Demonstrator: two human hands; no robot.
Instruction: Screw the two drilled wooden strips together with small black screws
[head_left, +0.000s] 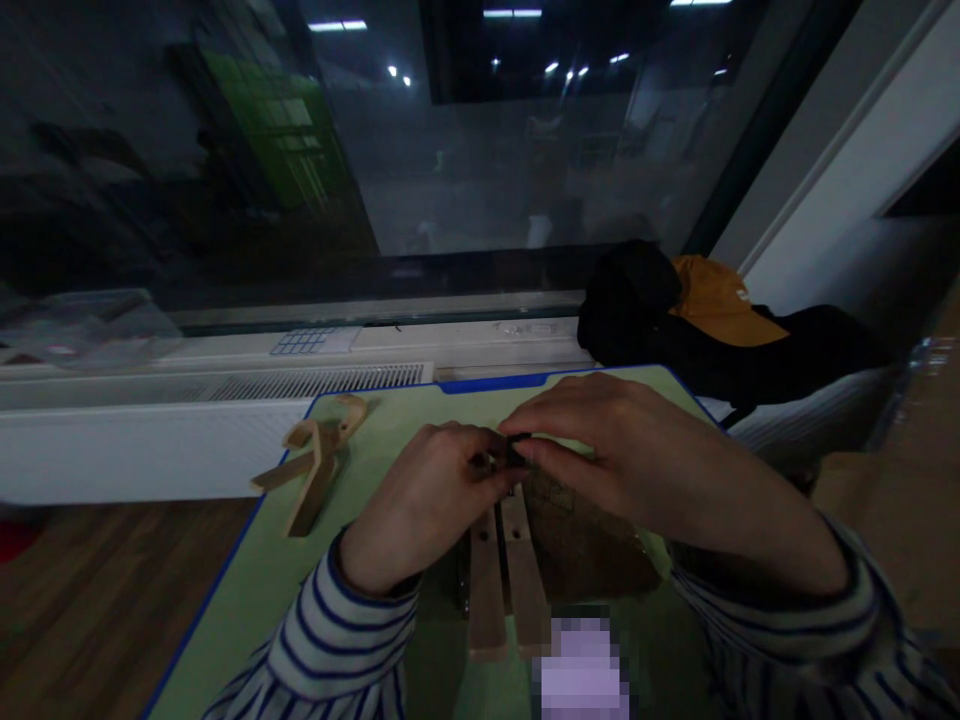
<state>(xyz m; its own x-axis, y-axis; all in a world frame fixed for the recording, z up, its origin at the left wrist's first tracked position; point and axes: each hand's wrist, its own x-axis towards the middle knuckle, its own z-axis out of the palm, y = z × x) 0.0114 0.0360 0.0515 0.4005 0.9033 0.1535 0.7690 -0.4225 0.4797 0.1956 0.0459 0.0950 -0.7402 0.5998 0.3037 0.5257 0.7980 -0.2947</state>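
My left hand [424,505] and my right hand [630,455] meet over a green table [247,590] with a blue edge. Both pinch a small dark part [516,450] between their fingertips, right above the far ends of two pale wooden slats [502,575] that lie side by side. A brown wooden board [581,545] lies under my right hand. Both hands' fingers are closed. What the dark part is I cannot make out.
Loose curved wooden pieces [315,460] lie at the table's far left. A white radiator [150,430] runs under a dark window. A black bag [712,345] with an orange cap [716,300] sits at the right. Wooden floor [97,600] lies left of the table.
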